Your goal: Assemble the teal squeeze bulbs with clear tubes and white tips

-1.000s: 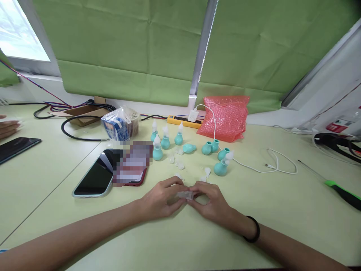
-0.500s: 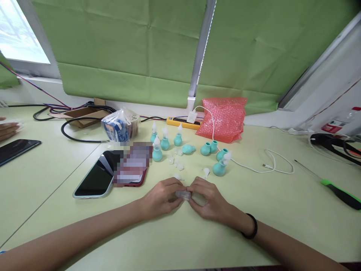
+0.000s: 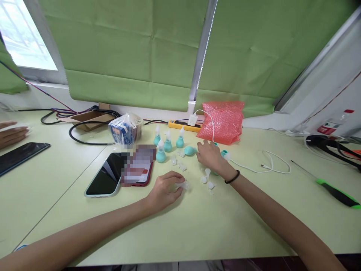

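My left hand (image 3: pixel 166 191) rests on the table, thumb and fingers pinching a small clear plastic piece (image 3: pixel 186 185). My right hand (image 3: pixel 210 155) is farther out, its fingers curled down over the spot among the teal squeeze bulbs; what lies under them is hidden. One lying teal bulb (image 3: pixel 190 151) is just left of its fingertips. The rim of an open teal bulb (image 3: pixel 224 153) shows at its right. Several teal bulbs with clear pointed tips (image 3: pixel 160 152) stand upright to the left. Small whitish plastic pieces (image 3: pixel 208 172) lie between my hands.
Two phones (image 3: pixel 105 177) (image 3: pixel 138 169) lie left of my left hand. Behind are a bagged blue package (image 3: pixel 124 130), a yellow power strip (image 3: pixel 183 126) and a pink bubble-wrap pouch (image 3: pixel 222 122). A white cable (image 3: pixel 270 171) and screwdriver (image 3: pixel 335 192) lie right. Another person's hand (image 3: pixel 12 133) is far left.
My right hand has let go of the clear piece and moved forward to the teal bulbs. My left hand keeps the piece. Whitish pieces now show where my right hand was.
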Demonstrator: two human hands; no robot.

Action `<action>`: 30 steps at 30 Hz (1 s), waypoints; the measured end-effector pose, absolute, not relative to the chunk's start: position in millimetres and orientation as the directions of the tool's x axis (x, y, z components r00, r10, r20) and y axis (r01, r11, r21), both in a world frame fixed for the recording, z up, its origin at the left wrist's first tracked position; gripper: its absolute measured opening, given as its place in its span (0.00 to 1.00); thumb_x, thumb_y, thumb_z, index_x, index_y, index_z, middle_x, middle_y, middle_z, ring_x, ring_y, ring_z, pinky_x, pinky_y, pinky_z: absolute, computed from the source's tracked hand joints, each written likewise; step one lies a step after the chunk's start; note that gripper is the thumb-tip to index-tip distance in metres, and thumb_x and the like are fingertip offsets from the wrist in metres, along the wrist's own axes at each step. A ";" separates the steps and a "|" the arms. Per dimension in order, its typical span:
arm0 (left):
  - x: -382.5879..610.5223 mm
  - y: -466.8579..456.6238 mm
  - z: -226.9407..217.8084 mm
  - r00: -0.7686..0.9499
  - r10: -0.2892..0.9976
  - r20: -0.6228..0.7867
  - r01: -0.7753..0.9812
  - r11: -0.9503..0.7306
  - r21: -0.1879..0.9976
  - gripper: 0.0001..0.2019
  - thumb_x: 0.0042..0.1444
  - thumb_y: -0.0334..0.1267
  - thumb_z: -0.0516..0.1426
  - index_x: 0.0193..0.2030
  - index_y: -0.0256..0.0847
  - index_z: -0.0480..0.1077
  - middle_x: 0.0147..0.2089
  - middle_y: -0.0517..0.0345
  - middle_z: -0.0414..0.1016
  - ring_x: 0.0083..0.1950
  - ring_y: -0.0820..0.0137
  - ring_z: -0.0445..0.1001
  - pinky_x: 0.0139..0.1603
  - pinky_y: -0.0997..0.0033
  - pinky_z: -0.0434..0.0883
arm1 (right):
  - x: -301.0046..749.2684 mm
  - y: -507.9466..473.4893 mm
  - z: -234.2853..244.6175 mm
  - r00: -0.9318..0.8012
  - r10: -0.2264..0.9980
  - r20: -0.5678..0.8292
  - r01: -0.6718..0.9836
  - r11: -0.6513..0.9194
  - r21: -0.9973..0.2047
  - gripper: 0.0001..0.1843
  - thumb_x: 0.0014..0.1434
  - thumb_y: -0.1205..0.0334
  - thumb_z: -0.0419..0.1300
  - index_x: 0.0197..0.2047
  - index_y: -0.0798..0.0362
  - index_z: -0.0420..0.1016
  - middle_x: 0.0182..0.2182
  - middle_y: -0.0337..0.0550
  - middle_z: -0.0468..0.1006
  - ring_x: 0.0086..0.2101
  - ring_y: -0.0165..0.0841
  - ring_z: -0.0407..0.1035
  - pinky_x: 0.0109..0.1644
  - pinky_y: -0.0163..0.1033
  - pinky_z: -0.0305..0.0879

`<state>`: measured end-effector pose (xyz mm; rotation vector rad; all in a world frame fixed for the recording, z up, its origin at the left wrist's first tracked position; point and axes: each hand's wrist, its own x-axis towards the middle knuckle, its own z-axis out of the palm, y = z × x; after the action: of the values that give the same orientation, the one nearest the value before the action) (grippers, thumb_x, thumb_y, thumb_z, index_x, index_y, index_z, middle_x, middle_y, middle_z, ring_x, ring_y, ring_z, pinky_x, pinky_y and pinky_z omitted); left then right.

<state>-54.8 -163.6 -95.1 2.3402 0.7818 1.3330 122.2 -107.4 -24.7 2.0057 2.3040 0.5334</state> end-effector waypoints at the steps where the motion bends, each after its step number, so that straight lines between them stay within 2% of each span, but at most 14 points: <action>1: -54.9 -163.7 -94.3 0.408 0.612 0.678 0.293 -0.791 0.537 0.09 0.45 0.26 0.54 0.34 0.36 0.70 0.35 0.52 0.73 0.36 0.71 0.72 0.36 0.72 0.71 | 120.7 -103.5 -25.4 -0.154 0.974 0.168 0.953 0.101 0.286 0.12 0.53 0.69 0.49 0.41 0.61 0.68 0.38 0.59 0.70 0.39 0.44 0.65 0.37 0.42 0.60; 3: -55.1 -164.1 -92.9 0.399 0.633 0.664 0.301 -0.774 0.557 0.10 0.45 0.27 0.54 0.36 0.36 0.69 0.36 0.52 0.73 0.37 0.71 0.72 0.37 0.71 0.72 | 119.4 -97.8 -25.6 -0.152 0.979 0.139 0.950 0.106 0.295 0.11 0.51 0.73 0.51 0.39 0.60 0.69 0.34 0.55 0.72 0.39 0.43 0.66 0.36 0.39 0.61; 6: -55.3 -164.5 -92.4 0.367 0.698 0.615 0.322 -0.715 0.620 0.13 0.46 0.28 0.54 0.40 0.36 0.68 0.37 0.53 0.73 0.38 0.71 0.71 0.36 0.73 0.73 | 121.4 -92.0 -22.6 -0.133 0.985 0.112 0.944 0.092 0.316 0.11 0.52 0.74 0.52 0.40 0.60 0.68 0.35 0.53 0.72 0.40 0.41 0.66 0.36 0.38 0.62; 11: -55.3 -166.0 -88.9 0.359 0.745 0.562 0.327 -0.665 0.672 0.10 0.46 0.30 0.54 0.38 0.38 0.68 0.37 0.56 0.71 0.38 0.71 0.70 0.34 0.74 0.74 | 127.3 -84.6 -17.0 -0.107 0.992 0.072 0.940 0.077 0.333 0.10 0.58 0.63 0.52 0.41 0.59 0.66 0.37 0.43 0.70 0.36 0.31 0.67 0.39 0.41 0.65; 13: -55.4 -167.1 -85.4 0.352 0.766 0.538 0.316 -0.639 0.702 0.09 0.47 0.32 0.54 0.38 0.39 0.67 0.38 0.56 0.70 0.39 0.71 0.69 0.34 0.73 0.74 | 127.3 -83.9 -14.7 -0.107 0.991 0.076 0.942 0.077 0.327 0.09 0.57 0.65 0.52 0.40 0.60 0.67 0.37 0.44 0.71 0.36 0.32 0.67 0.38 0.41 0.65; 15: -55.5 -168.0 -82.2 0.330 0.784 0.525 0.295 -0.614 0.732 0.09 0.49 0.33 0.54 0.39 0.39 0.66 0.39 0.55 0.68 0.39 0.71 0.69 0.36 0.72 0.74 | 126.1 -86.1 -10.1 -0.120 0.988 0.093 0.946 0.085 0.312 0.08 0.55 0.71 0.53 0.39 0.61 0.68 0.36 0.48 0.72 0.36 0.36 0.68 0.36 0.41 0.64; 18: -56.0 -168.5 -79.6 0.287 0.784 0.551 0.255 -0.617 0.745 0.10 0.51 0.34 0.53 0.42 0.40 0.63 0.42 0.54 0.66 0.43 0.70 0.67 0.41 0.68 0.72 | 124.5 -97.3 2.5 -0.167 0.977 0.129 0.953 0.127 0.275 0.13 0.48 0.79 0.52 0.37 0.61 0.70 0.34 0.54 0.73 0.37 0.42 0.68 0.33 0.40 0.61; 21: -57.1 -168.9 -79.7 0.247 0.753 0.610 0.226 -0.657 0.719 0.11 0.54 0.33 0.51 0.44 0.40 0.61 0.47 0.51 0.62 0.49 0.68 0.63 0.47 0.65 0.68 | 123.9 -118.6 15.6 -0.260 0.955 0.145 0.950 0.226 0.217 0.15 0.46 0.75 0.54 0.38 0.57 0.70 0.34 0.49 0.74 0.37 0.40 0.67 0.32 0.37 0.60; 23: -57.6 -169.8 -80.7 0.225 0.733 0.642 0.208 -0.680 0.703 0.11 0.55 0.34 0.49 0.45 0.40 0.59 0.48 0.50 0.59 0.52 0.67 0.61 0.49 0.63 0.65 | 122.3 -135.5 18.2 -0.371 0.923 0.104 0.926 0.360 0.111 0.13 0.45 0.70 0.57 0.37 0.51 0.71 0.31 0.40 0.75 0.34 0.35 0.68 0.31 0.34 0.60; 26: -57.2 -172.6 -83.2 0.239 0.754 0.612 0.192 -0.654 0.732 0.11 0.57 0.35 0.46 0.48 0.41 0.55 0.49 0.49 0.59 0.52 0.67 0.60 0.49 0.64 0.65 | 117.1 -157.1 7.5 -0.602 0.797 0.045 0.760 0.590 -0.273 0.09 0.43 0.68 0.59 0.31 0.52 0.72 0.26 0.37 0.74 0.28 0.30 0.67 0.28 0.32 0.61; 28: -56.2 -174.7 -84.8 0.304 0.776 0.553 0.189 -0.618 0.763 0.12 0.59 0.36 0.44 0.49 0.41 0.53 0.48 0.50 0.61 0.50 0.68 0.63 0.47 0.65 0.66 | 113.5 -165.7 -7.3 -0.640 0.762 0.101 0.651 0.607 -0.455 0.08 0.43 0.68 0.59 0.31 0.53 0.71 0.25 0.37 0.74 0.26 0.28 0.66 0.29 0.32 0.62; 30: -55.1 -176.1 -85.5 0.411 0.767 0.492 0.206 -0.604 0.770 0.12 0.59 0.37 0.43 0.50 0.40 0.51 0.45 0.51 0.64 0.46 0.68 0.66 0.45 0.65 0.66 | 112.3 -169.9 -24.4 -0.585 0.787 0.196 0.575 0.573 -0.584 0.08 0.44 0.66 0.60 0.31 0.54 0.69 0.26 0.38 0.73 0.26 0.27 0.66 0.30 0.33 0.64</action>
<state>-55.1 -176.1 -85.5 2.0480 0.8235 1.1683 112.3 -169.9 -24.4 1.4624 3.1638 -0.8721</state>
